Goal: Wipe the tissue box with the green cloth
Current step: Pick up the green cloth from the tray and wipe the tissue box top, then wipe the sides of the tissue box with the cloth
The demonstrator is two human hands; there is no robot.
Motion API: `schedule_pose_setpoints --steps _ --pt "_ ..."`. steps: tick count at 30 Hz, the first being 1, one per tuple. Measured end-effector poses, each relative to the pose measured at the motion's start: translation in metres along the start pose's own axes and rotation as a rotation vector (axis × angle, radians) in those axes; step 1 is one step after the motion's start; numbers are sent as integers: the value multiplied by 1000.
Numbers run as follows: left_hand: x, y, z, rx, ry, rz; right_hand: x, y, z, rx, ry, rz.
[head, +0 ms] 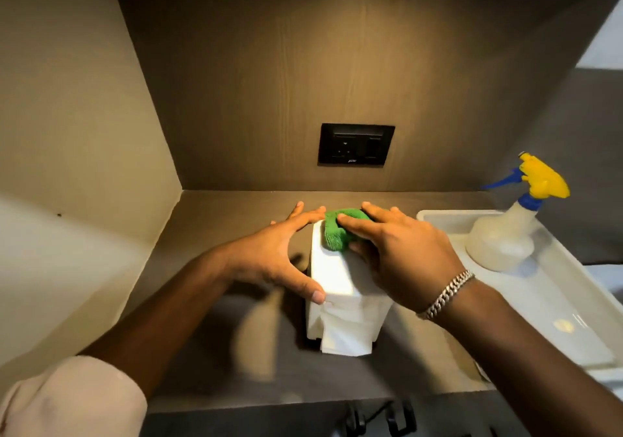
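Observation:
A white tissue box (332, 274) stands on the brown counter, with a tissue hanging from its near face. My left hand (281, 251) steadies the box from its left side, thumb on the near top corner and fingers at the far end. My right hand (401, 251) presses a bunched green cloth (337, 231) onto the far part of the box's top. Most of the cloth is covered by my fingers.
A white tray (546, 315) lies to the right, holding a translucent spray bottle (505, 234) with a yellow and blue trigger head. A black wall socket (355, 144) sits on the back panel. A side wall closes the left; the counter edge runs near the bottom.

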State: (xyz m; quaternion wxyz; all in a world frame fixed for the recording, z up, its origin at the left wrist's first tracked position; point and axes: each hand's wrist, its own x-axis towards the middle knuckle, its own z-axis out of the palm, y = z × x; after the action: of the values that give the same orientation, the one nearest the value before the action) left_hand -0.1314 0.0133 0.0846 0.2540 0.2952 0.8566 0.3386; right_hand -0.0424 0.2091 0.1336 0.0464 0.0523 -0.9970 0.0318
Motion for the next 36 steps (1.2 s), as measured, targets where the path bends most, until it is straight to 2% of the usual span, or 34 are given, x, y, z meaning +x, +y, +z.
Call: schedule_pose_setpoints --steps 5,8,10,15,19,21,24,26,30,34,36 --pt "-2 -2 1 -43 19 20 -48 -14 8 -13 10 9" --pt "-1 0 0 -90 -8 57 -32 -26 7 -8 0 -76" --pt "-1 2 1 -87 -4 70 -9 -28 4 13 21 -57" --pt "-8 12 -1 -31 11 -26 -14 0 8 112 79 73" --pt "-12 26 -7 113 -46 -126 -72 19 13 203 64 -53" --pt "-11 38 -13 256 -72 -197 -92 42 10 358 8 -96" --pt "-2 66 -8 463 -115 -234 -110 80 9 846 -109 -57" --pt "11 85 6 565 -166 -221 -116 95 25 1153 -36 20" --pt "20 107 11 608 -212 -265 -112 90 68 1560 171 213" --pt "10 114 9 818 -304 -234 -101 67 97 1652 302 293" --pt "4 114 9 800 -399 -303 -93 57 106 1634 346 326"
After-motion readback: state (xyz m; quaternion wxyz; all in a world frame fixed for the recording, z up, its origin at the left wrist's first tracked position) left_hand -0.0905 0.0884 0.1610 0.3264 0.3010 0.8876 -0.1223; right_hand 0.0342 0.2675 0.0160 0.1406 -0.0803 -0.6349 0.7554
